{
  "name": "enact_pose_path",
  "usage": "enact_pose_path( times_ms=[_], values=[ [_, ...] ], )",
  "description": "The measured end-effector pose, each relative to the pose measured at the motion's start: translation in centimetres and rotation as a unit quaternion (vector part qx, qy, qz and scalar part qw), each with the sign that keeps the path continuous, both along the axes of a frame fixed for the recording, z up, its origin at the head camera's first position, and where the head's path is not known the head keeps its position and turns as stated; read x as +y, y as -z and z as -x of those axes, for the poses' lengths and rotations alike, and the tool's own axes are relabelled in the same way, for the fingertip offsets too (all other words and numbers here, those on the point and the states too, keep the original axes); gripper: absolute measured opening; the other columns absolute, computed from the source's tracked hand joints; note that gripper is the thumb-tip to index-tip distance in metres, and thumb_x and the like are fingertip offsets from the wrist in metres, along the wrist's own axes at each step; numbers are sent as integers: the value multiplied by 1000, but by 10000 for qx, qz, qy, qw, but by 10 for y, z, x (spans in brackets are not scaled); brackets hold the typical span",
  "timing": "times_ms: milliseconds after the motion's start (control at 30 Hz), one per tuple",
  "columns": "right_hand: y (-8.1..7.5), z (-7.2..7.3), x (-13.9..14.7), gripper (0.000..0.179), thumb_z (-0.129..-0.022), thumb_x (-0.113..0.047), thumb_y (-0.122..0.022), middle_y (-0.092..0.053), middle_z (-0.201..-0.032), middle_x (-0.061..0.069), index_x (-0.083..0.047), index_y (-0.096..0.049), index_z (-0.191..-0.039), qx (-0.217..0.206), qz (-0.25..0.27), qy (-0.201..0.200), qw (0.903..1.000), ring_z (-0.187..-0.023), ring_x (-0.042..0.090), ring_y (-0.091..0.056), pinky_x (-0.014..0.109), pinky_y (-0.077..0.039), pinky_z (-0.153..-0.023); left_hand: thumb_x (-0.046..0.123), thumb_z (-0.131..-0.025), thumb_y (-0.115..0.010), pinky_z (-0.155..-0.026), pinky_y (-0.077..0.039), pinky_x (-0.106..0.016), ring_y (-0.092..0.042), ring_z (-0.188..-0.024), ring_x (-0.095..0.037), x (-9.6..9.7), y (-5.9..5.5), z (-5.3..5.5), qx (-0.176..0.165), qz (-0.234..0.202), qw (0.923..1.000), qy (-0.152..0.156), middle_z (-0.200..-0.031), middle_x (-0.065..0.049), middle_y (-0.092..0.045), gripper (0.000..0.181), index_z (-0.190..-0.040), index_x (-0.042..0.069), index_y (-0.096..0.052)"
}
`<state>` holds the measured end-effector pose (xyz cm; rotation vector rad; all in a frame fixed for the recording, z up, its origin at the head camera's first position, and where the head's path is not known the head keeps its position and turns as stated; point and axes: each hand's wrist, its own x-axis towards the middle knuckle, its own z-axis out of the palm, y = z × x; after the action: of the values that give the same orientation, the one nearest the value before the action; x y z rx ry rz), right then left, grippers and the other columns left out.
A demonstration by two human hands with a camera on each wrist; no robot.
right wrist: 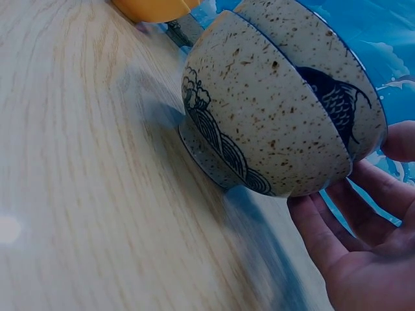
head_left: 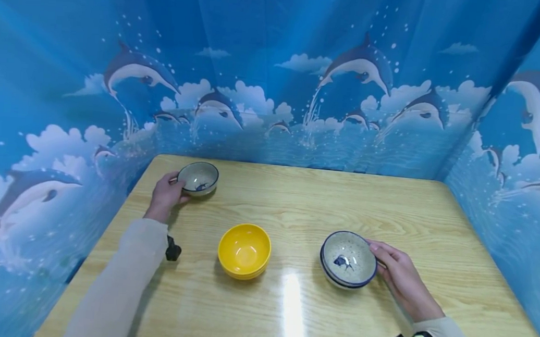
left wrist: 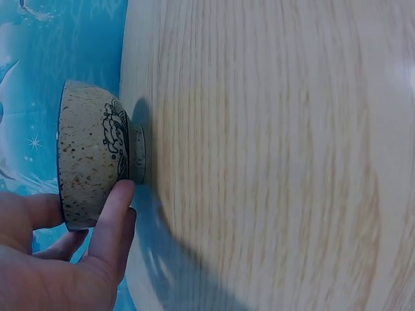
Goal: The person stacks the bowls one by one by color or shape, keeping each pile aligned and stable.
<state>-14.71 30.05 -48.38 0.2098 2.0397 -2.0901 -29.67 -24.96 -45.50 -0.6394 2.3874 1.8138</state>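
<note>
At the table's far left, my left hand (head_left: 167, 195) grips a speckled grey bowl (head_left: 199, 174) with a dark blue rim. Its thumb lies at the rim and its fingers are under the side, as the left wrist view shows of this bowl (left wrist: 87, 152). Toward the right, my right hand (head_left: 401, 277) pinches the rim of the upper bowl (head_left: 351, 252) in a stack of two matching ones. In the right wrist view, the upper bowl (right wrist: 363, 103) sits inside the lower bowl (right wrist: 259, 110), whose side is touched by the fingers below. A blue fish decorates the upper one.
Stacked yellow bowls (head_left: 245, 250) stand between the two hands, nearer the front than the left grey bowl. The wood-grain table (head_left: 296, 201) meets a blue dolphin-print curtain (head_left: 259, 58) at its back and sides. A bright light reflection lies on the tabletop.
</note>
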Motion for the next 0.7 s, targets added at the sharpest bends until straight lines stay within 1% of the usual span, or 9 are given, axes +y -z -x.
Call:
enact_pose_path(
  times_ms=[133, 233, 433, 500, 600, 700],
  values=[
    [0, 0, 0, 45, -114, -35, -58, -72, -123, -25, -5, -62, -147, 4, -66, -29, 10000, -117, -5, -69, 18, -59, -101, 25, -118, -41, -99, -65, -29, -62, -136, -33, -1, 3, 0, -6, -241, 9997, -95, -171, -23, -40, 61, -174, 13, -23],
    [0, 0, 0, 42, -114, -34, -58, -72, -123, -24, -6, -63, -145, 6, -39, -13, 10000, -117, -4, -69, 18, -60, -101, 27, -118, -41, -102, -64, -29, -62, -135, -30, -1, 5, 0, -48, -351, 9992, -179, -170, -22, -40, 61, -174, 14, -24],
    [0, 0, 1, 37, -114, -32, -59, -73, -122, -24, -7, -66, -140, 35, 18, 21, 10000, -117, -4, -69, 18, -59, -102, 28, -117, -44, -111, -60, -36, -60, -139, -31, 3, 4, -3, -34, -674, 9972, -318, -170, -22, -40, 61, -174, 13, -26],
    [1, 0, 1, 40, -114, -33, -59, -72, -123, -24, -6, -64, -143, 40, -28, -2, 10000, -117, -4, -69, 18, -59, -102, 27, -117, -45, -110, -60, -35, -63, -134, -28, 3, 4, -4, -47, -758, 9965, -345, -170, -22, -42, 61, -174, 14, -27],
    [1, 0, 1, 43, -114, -34, -59, -72, -123, -24, -4, -63, -145, 30, -38, -2, 10000, -117, -3, -69, 19, -60, -102, 26, -116, -46, -104, -63, -30, -68, -118, -19, 1, 5, -4, -64, -837, 9956, -410, -168, -21, -44, 61, -173, 14, -29],
    [1, 0, 1, 49, -114, -35, -59, -72, -124, -25, -1, -59, -149, 4, -74, -12, 10000, -117, -4, -69, 19, -60, -102, 24, -116, -48, -100, -64, -27, -68, -104, -11, -1, 5, -4, -73, -917, 9947, -470, -167, -21, -47, 61, -173, 15, -30]
  ],
)
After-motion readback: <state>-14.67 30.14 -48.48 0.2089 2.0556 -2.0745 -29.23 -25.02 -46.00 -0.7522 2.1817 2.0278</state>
